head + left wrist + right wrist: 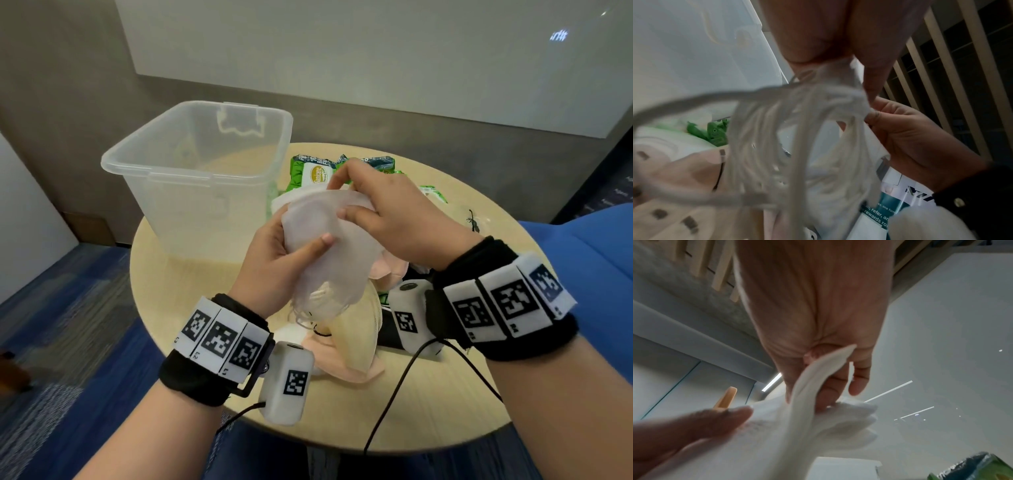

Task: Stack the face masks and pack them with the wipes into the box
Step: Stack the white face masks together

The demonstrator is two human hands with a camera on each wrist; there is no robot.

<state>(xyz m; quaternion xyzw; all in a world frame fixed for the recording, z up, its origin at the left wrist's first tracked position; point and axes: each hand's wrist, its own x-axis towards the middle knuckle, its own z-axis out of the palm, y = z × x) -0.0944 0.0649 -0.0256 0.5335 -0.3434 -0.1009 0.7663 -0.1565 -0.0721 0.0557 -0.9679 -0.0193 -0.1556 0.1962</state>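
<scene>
A bundle of white face masks (329,246) is held above the round table between both hands. My left hand (284,260) grips its lower half, thumb across the front. My right hand (363,205) pinches the top edge from the right. White ear loops (797,146) hang from the bundle in the left wrist view, and the right wrist view shows my right hand (818,353) curled on white mask fabric (813,402). Pink and cream masks (346,342) lie below on the table. Green wipes packs (310,171) lie behind the hands. The clear plastic box (191,178) stands open at left.
The round wooden table (428,404) carries everything. A black object (390,329) and cables lie under my right wrist. More wrapped items (469,216) sit at the right. A printed leaflet (879,216) lies under the masks. Blue carpet lies to the left.
</scene>
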